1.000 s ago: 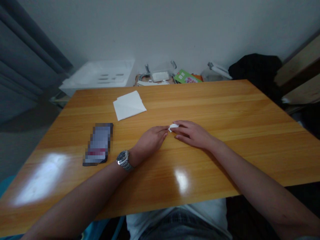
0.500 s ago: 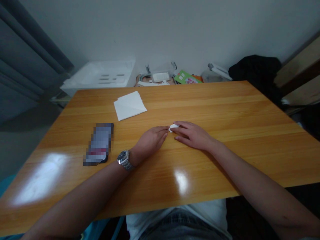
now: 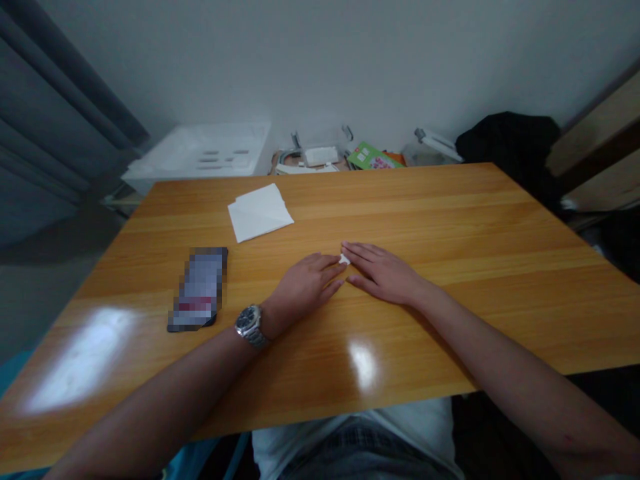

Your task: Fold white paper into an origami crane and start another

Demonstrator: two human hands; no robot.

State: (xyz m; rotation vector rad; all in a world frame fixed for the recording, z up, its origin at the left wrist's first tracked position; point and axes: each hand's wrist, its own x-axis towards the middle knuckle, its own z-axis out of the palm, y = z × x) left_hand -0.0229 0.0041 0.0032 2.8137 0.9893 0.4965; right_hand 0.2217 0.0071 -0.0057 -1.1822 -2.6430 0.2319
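A small white piece of paper (image 3: 344,259) lies on the wooden table, mostly covered by fingertips, so its full shape is hidden. My left hand (image 3: 309,280), with a metal watch (image 3: 249,320) on the wrist, reaches in from the left. Its fingers are stretched out, palm down, and their tips touch the paper's left side. From the right, my right hand (image 3: 383,270) lies flat with straight fingers over the paper's right side. Its thumb is spread toward me on the tabletop. Between the two hands only a sliver of white shows.
Larger white paper sheets (image 3: 261,212) lie farther back on the table (image 3: 450,233). A phone (image 3: 200,287) with a blurred screen is at the left. Beyond the far edge are a white plastic tub (image 3: 200,150), a green book (image 3: 373,157) and a black cloth-like heap (image 3: 510,147).
My left fingers have shifted slightly right and spread a little. My right fingers have straightened and moved left over the small paper, leaving less of it visible.
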